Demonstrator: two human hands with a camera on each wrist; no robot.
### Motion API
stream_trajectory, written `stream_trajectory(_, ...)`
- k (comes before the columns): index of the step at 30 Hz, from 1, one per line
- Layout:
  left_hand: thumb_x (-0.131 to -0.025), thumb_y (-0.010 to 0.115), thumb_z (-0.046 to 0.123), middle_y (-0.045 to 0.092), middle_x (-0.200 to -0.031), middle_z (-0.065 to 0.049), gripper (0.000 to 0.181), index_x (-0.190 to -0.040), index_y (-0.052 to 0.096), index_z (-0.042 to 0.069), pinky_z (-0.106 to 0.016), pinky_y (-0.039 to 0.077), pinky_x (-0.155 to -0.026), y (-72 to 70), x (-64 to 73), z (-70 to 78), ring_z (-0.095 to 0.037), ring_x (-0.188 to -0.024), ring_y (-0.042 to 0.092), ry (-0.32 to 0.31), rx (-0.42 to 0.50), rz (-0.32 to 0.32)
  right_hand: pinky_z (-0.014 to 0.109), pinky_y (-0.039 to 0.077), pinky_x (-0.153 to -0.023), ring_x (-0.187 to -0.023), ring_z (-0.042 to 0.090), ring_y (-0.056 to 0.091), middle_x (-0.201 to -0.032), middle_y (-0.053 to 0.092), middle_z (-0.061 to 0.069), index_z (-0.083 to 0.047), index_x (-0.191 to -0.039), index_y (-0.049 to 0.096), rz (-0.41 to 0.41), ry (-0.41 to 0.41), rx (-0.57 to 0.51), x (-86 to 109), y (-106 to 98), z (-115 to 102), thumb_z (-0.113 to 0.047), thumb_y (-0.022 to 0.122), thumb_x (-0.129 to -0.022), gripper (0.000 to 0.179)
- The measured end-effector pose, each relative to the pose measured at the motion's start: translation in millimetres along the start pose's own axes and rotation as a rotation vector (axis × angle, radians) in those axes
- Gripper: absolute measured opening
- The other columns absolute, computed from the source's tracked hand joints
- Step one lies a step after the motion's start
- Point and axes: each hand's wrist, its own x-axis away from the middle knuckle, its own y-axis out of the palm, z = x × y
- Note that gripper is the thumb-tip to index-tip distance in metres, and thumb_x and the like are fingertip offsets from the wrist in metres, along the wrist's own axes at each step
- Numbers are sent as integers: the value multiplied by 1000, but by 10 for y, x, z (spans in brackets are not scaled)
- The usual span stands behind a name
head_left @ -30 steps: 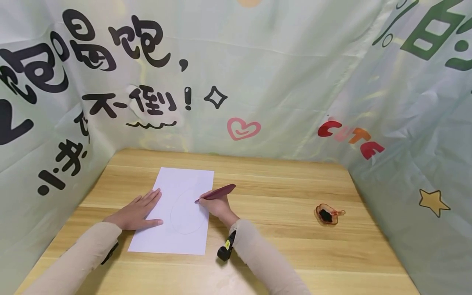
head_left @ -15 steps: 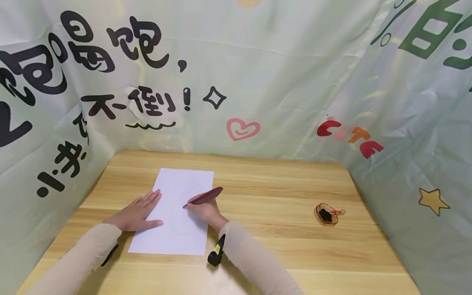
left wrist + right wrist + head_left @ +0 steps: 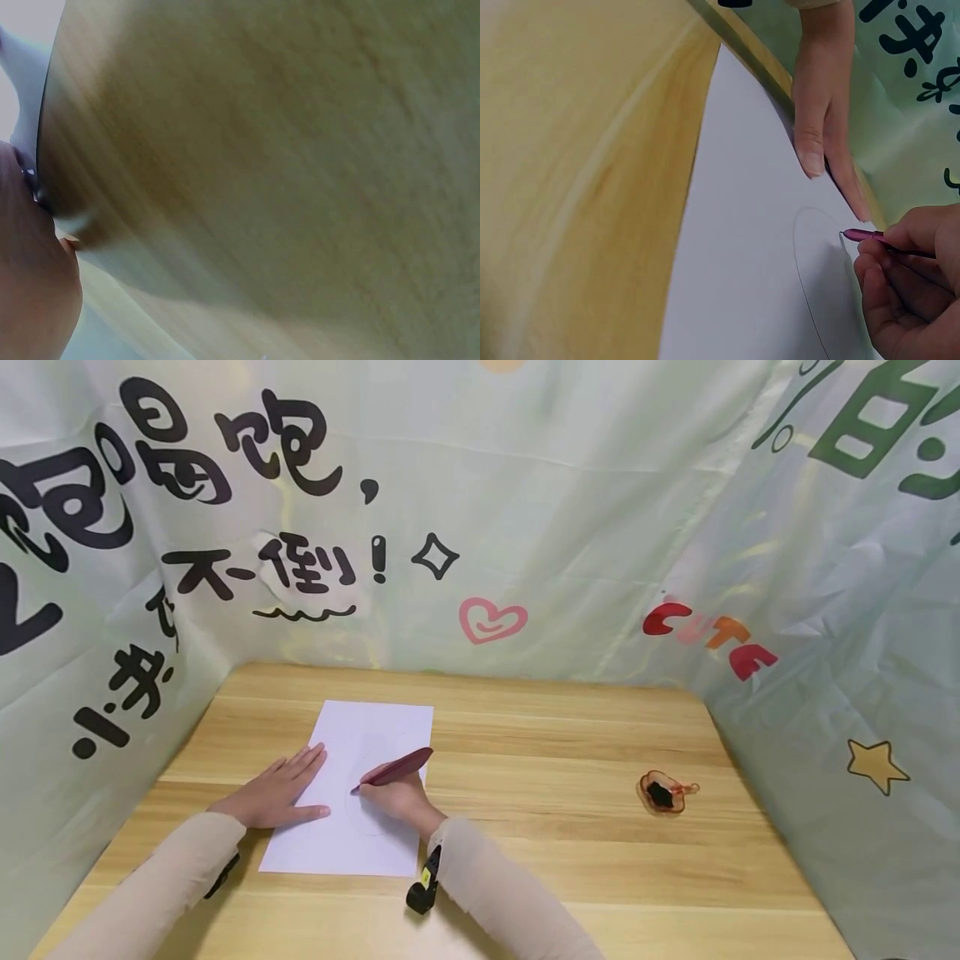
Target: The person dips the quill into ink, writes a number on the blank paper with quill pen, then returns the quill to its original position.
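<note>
A white sheet of paper [image 3: 322, 847] lies on the wooden table. Across its left edge rests my left hand [image 3: 273, 793], fingers straight and thumb spread onto the sheet. My right hand [image 3: 397, 797] pinches a dark red, feather-shaped pen [image 3: 405, 766], its tip at the paper near the middle. In the right wrist view the pen [image 3: 862, 235] touches a thin curved line [image 3: 799, 262] drawn on the sheet, and the right hand [image 3: 911, 289] curls round the barrel. The left wrist view shows only part of the left hand [image 3: 37, 277] and the paper's edge.
On the right of the wooden table [image 3: 570, 860] sits a small orange-rimmed clear dish [image 3: 662, 793] with something black in it. Pale printed cloth [image 3: 570, 543] hangs behind the table and along both sides.
My right hand has moved left and slightly towards me across the paper with the pen. The left hand has stayed in place on the sheet.
</note>
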Motion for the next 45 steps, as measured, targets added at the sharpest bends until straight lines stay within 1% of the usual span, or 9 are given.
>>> stream_trajectory(9, -84, 47, 74, 11, -160, -15, 104, -152, 17, 1, -60, 9, -114, -68, 13, 86, -36, -146, 10, -3, -2, -23, 14, 48, -68, -67, -3, 58, -76, 71, -4, -7, -83, 75, -22, -34, -1, 41, 57, 23, -4, 74, -78, 6)
stream_trajectory(17, -84, 47, 73, 12, -160, -16, 103, -152, 18, 1, -60, 10, -113, -63, 13, 91, -37, -146, 11, 6, 5, -17, 14, 47, -70, -68, -3, 58, -77, 71, -3, -7, -84, 75, -16, -55, -14, 60, 63, 60, -5, 75, -78, 6)
stream_trajectory(21, -84, 49, 71, 13, -160, -16, 102, -152, 18, 1, -61, 11, -113, -60, 30, 111, -38, -145, 12, 19, 10, 1, 14, 48, -70, -69, -4, 58, -78, 72, -3, -6, -85, 75, -16, -57, -11, 80, 57, 58, -5, 74, -78, 7)
stream_trajectory(26, -85, 51, 69, 16, -158, -19, 101, -151, 20, -1, -63, 14, -111, -60, 41, 123, -40, -144, 15, 42, 24, 31, 14, 48, -70, -68, -4, 58, -76, 71, -5, -7, -84, 76, -4, -34, -27, 85, 61, 56, -5, 74, -78, 6)
stream_trajectory(29, -85, 49, 70, 16, -159, -18, 101, -151, 20, 0, -62, 14, -111, -55, 34, 122, -40, -144, 15, 36, 12, 30, 16, 49, -68, -66, -1, 60, -74, 70, -5, -8, -84, 76, 17, 2, -85, 74, 51, 50, -5, 74, -78, 7)
stream_trajectory(34, -85, 54, 66, 18, -157, -21, 100, -150, 22, -2, -65, 16, -109, -66, 34, 137, -43, -142, 17, 50, 16, 51, 20, 52, -66, -65, 6, 63, -75, 71, -2, -7, -87, 75, 52, 47, -198, 18, -59, -10, -6, 75, -78, 9)
stream_trajectory(37, -85, 55, 65, 20, -156, -22, 99, -150, 23, -3, -65, 16, -109, -76, 41, 142, -44, -142, 19, 52, 17, 58, 22, 54, -67, -67, 7, 64, -78, 71, 0, -6, -91, 74, 61, 58, -232, -31, -171, -68, -8, 74, -80, 11)
stream_trajectory(42, -85, 52, 68, 17, -158, -19, 100, -151, 21, -1, -63, 14, -111, -78, 51, 127, -40, -144, 15, 33, 16, 41, 26, 55, -73, -75, 9, 67, -84, 71, 0, -5, -97, 71, 48, 78, -267, -104, -371, -122, -9, 70, -85, 12)
stream_trajectory(45, -85, 55, 64, 18, -157, -22, 99, -150, 23, -3, -65, 15, -109, -83, 68, 122, -43, -143, 17, 56, 36, 59, 27, 57, -74, -75, 9, 68, -85, 73, 5, -3, -100, 70, 63, 71, -293, -151, -480, -116, -8, 67, -88, 13)
